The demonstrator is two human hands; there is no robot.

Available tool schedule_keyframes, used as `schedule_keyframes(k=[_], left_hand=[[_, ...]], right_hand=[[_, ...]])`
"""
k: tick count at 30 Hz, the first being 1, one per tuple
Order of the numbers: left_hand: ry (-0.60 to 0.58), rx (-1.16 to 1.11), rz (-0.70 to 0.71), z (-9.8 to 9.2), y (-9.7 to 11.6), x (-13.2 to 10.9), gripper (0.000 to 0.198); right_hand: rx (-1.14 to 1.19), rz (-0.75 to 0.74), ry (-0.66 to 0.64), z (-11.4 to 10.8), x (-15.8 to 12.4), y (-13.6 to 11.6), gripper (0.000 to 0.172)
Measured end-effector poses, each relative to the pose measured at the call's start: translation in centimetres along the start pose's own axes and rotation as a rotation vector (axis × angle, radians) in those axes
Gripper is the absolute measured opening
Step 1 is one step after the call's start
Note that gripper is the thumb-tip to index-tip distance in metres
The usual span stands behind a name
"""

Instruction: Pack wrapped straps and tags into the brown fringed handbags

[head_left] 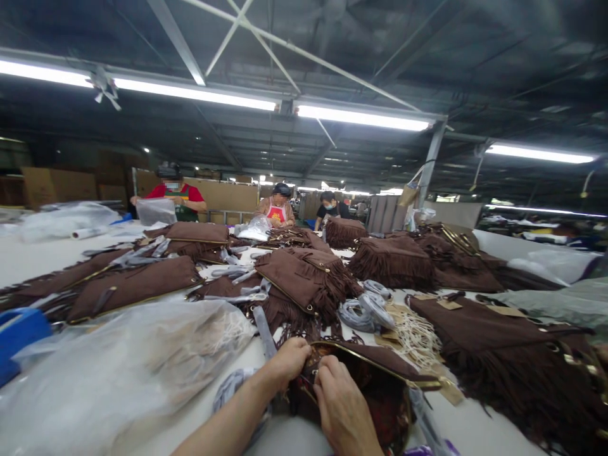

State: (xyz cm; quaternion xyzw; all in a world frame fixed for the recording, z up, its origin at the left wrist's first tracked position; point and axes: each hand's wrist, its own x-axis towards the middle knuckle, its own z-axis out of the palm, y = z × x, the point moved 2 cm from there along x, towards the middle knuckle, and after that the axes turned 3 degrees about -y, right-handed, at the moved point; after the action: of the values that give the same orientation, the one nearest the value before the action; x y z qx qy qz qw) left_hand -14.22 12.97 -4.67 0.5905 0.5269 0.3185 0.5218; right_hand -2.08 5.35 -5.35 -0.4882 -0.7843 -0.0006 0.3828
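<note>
A brown fringed bag (380, 364) with a gold zip edge lies open near the table's front edge. My left hand (287, 361) is closed on the bag's left opening, fingers tucked inside. Beside it, my right hand (339, 402) is closed too, pinching the bag's rim close to the left hand. Both forearms come in from the bottom of the view. What the fingertips grip inside the opening is hidden.
Several more brown fringed bags (304, 278) cover the white table (42, 253). A clear plastic bag (128, 361) lies left, a blue object (21, 329) at far left, grey wrapped straps (363, 310) and tags in the middle. Three people (278, 206) work at the far end.
</note>
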Motion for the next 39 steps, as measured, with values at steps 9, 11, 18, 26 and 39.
schedule_keyframes(k=[9,11,18,26,39], left_hand=[[-0.052,0.087,0.015,-0.1,2.2,-1.8,0.010],[-0.073,0.145,0.057,-1.6,3.5,-3.2,0.008],[-0.009,0.572,0.144,-8.1,5.5,-12.4,0.013],[0.118,0.951,0.157,-6.1,0.0,-17.1,0.023],[0.236,0.988,0.076,-7.1,1.8,-17.3,0.021]], right_hand=[[0.835,0.200,-0.118,-0.9,0.4,1.0,0.030],[0.823,0.226,-0.142,-0.9,0.0,1.1,0.033],[0.799,0.258,-0.160,-1.0,-0.4,1.1,0.031],[0.771,0.216,-0.185,-0.5,-0.9,1.8,0.028],[0.748,0.217,-0.221,-0.4,-1.2,1.7,0.033]])
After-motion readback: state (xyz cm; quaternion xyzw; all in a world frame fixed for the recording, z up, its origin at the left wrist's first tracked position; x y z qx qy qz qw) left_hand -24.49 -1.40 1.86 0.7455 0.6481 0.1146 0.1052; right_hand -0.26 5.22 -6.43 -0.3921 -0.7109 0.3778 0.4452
